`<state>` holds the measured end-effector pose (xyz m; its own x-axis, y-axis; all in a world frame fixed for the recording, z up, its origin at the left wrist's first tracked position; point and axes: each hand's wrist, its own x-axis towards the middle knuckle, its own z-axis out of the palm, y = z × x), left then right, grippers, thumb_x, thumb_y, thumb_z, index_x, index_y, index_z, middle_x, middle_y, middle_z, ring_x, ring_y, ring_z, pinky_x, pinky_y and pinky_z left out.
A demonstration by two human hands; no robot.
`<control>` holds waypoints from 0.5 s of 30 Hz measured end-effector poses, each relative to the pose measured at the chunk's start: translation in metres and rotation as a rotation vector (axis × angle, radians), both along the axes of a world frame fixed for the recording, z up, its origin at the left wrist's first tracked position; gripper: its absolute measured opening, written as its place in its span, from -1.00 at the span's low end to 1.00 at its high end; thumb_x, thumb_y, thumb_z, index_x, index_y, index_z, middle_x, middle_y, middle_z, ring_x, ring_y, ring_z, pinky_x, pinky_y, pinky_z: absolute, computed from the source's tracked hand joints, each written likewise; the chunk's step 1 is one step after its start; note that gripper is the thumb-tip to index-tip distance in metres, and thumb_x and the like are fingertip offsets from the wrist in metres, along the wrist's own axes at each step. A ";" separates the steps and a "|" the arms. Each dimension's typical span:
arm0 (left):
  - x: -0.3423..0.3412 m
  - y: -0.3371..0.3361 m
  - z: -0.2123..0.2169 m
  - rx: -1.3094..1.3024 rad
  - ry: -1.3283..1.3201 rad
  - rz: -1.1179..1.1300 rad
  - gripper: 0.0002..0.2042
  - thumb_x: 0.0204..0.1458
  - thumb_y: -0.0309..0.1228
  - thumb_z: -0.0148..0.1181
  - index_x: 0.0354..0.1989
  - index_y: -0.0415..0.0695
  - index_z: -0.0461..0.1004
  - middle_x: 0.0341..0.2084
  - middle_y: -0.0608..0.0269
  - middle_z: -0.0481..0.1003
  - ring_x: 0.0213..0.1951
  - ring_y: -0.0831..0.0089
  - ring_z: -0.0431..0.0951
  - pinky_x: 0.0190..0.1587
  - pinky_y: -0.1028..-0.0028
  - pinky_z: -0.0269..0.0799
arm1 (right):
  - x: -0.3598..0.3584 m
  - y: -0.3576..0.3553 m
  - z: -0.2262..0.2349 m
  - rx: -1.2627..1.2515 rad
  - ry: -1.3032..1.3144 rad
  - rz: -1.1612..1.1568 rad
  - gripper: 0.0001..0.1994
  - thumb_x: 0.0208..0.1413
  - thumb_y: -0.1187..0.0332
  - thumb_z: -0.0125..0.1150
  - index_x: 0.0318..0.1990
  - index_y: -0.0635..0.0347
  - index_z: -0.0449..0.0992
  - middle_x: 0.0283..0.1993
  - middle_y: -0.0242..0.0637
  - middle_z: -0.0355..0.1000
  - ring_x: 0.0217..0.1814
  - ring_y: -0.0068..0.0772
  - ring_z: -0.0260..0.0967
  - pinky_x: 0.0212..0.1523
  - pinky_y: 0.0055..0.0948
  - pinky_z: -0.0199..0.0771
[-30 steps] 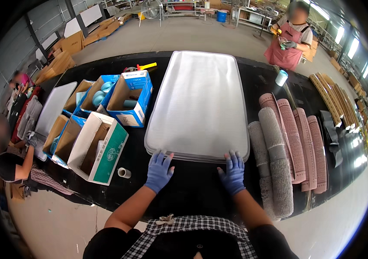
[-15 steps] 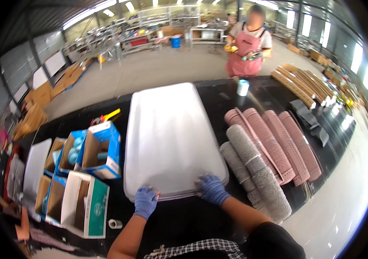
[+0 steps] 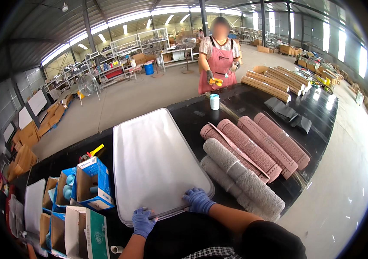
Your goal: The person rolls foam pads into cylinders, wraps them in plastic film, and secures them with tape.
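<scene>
A pile of flat, pale grey-white mats [image 3: 153, 159] with rounded corners lies on the black table, several edges showing at the near side. My left hand [image 3: 144, 222], in a blue glove, grips the near edge toward the left corner, its fingers on top and its thumb at the rim. Toward the right corner, my right hand [image 3: 198, 200], gloved alike, holds the same edge with bent fingers. Right of the pile lie rolled grey plush mats [image 3: 246, 177] and rolled pink mats [image 3: 270, 149].
Open cardboard boxes [image 3: 93, 183], some holding light-blue rolls, stand at left beside a yellow-handled tool [image 3: 96, 150]. A white-and-blue can [image 3: 214, 102] is near the far edge, cardboard tubes [image 3: 265, 86] at far right. Across the table stands a person [image 3: 219, 64] in a pink apron.
My view has tilted up and turned right, so the table things sit lower and further left. Both hands stay at the mats' near edge. The person across has lowered one hand.
</scene>
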<state>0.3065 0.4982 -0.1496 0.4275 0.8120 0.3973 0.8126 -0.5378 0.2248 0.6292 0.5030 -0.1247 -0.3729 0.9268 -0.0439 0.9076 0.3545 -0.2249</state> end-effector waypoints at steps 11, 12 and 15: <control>-0.007 0.026 -0.017 -0.107 0.190 0.089 -0.61 -0.06 -0.10 0.33 -0.06 0.04 0.56 -0.20 0.09 0.56 -0.03 0.09 0.51 0.03 0.12 0.44 | 0.001 0.001 0.016 -0.026 -0.038 0.030 -0.30 -0.02 -0.14 0.34 0.25 -0.02 0.44 0.22 -0.18 0.37 0.32 -0.07 0.24 0.32 -0.08 0.17; -0.010 0.024 -0.021 -0.177 0.107 0.089 -0.63 -0.03 -0.09 0.30 -0.07 0.04 0.56 -0.30 0.11 0.58 -0.09 0.09 0.55 -0.03 0.10 0.47 | 0.000 -0.002 0.015 -0.030 -0.004 0.022 -0.35 -0.01 -0.09 0.34 0.22 -0.02 0.45 0.22 -0.18 0.36 0.32 -0.07 0.24 0.30 -0.07 0.18; 0.008 0.017 -0.009 -0.149 0.287 0.114 -0.70 0.01 -0.11 0.26 -0.14 0.02 0.56 -0.43 0.14 0.58 -0.22 0.08 0.58 -0.16 0.06 0.50 | 0.002 -0.004 -0.011 0.075 0.029 0.033 -0.45 0.00 0.01 0.32 0.16 -0.04 0.48 0.19 -0.19 0.38 0.26 -0.09 0.31 0.24 -0.07 0.27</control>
